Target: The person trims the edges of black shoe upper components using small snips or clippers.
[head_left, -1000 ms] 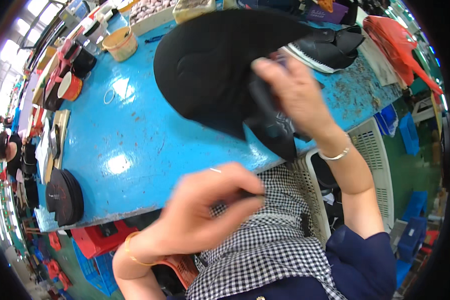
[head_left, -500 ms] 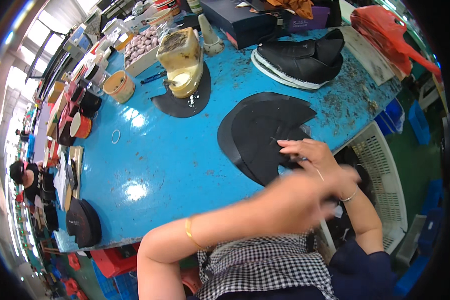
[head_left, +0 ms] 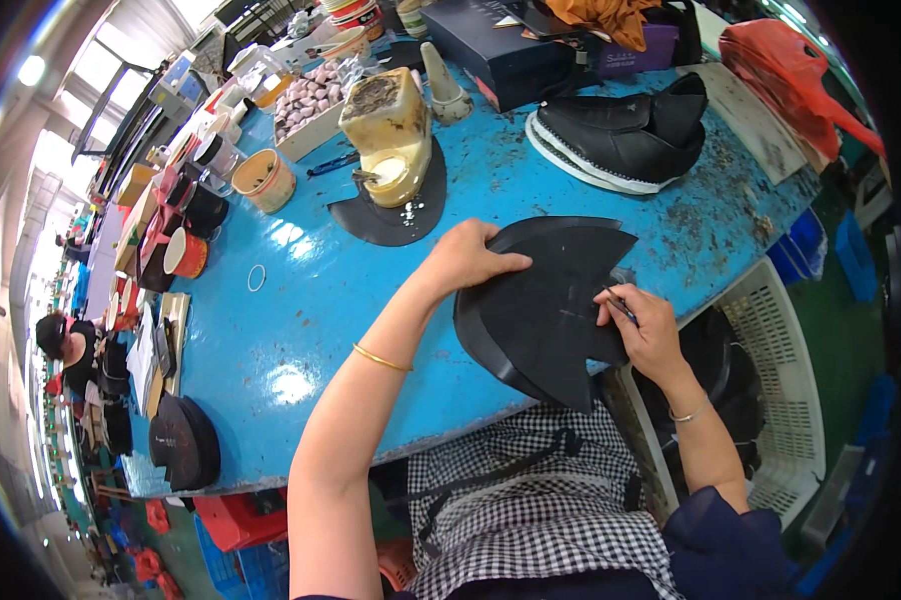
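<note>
Swung away from the right hand [head_left: 649,330], the left hand [head_left: 463,256] now lays its thumb on black panels [head_left: 543,300] lying this side of the shoes [head_left: 611,130]; its finger grip is unclear. The right pinches a slim tool [head_left: 623,305]. Steadying the panels firmly should help accuracy.
</note>
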Demonstrator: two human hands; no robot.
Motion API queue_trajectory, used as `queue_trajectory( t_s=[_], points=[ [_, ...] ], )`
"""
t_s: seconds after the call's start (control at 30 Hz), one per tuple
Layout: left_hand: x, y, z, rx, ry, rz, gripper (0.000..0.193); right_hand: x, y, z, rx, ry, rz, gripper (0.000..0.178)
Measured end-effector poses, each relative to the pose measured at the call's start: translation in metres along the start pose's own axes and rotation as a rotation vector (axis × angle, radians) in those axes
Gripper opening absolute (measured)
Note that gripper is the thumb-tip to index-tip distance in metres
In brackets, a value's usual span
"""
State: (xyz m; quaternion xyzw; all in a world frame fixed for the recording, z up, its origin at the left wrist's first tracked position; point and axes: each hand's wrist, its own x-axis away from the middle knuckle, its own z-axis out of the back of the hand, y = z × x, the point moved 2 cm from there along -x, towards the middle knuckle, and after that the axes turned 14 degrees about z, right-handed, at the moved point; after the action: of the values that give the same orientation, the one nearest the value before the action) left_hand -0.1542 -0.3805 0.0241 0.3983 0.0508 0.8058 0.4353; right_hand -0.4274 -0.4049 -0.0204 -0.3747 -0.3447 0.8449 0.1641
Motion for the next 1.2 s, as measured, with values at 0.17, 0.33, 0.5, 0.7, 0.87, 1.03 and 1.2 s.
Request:
queue_trajectory(
  t_s=[0.17,0.33,0.5,0.7,0.87,1.03,1.2],
  points=[
    [0.045,-0.026,-0.022,0.767,-0.41,-0.133,0.051,-0.005,0.0,-0.005,0.004,0.014,-0.065,0.021],
    [0.115,-0.065,-0.056,1.149,-0.306,-0.12,0.057,-0.022,-0.004,-0.007,0.375,0.015,-0.009,0.042],
    [0.171,-0.122,-0.073,1.785,-0.026,-0.305,0.06,-0.02,-0.024,-0.019,0.197,0.022,0.088,0.051],
    [0.205,-0.163,-0.117,1.717,0.012,-0.379,0.068,0.03,-0.069,-0.076,-1.256,-0.37,-0.471,0.087],
    [0.225,-0.189,-0.159,1.475,-0.056,-0.437,0.084,0.021,-0.099,-0.114,-1.617,0.059,-0.75,0.081],
    [0.231,-0.217,-0.175,1.75,-0.102,-0.583,0.1,0.035,-0.096,-0.125,-1.724,-0.09,-0.775,0.081],
    [0.222,-0.213,-0.164,1.815,0.044,-0.748,0.106,0.042,-0.091,-0.132,-1.835,-0.329,-0.694,0.08]
  ],
)
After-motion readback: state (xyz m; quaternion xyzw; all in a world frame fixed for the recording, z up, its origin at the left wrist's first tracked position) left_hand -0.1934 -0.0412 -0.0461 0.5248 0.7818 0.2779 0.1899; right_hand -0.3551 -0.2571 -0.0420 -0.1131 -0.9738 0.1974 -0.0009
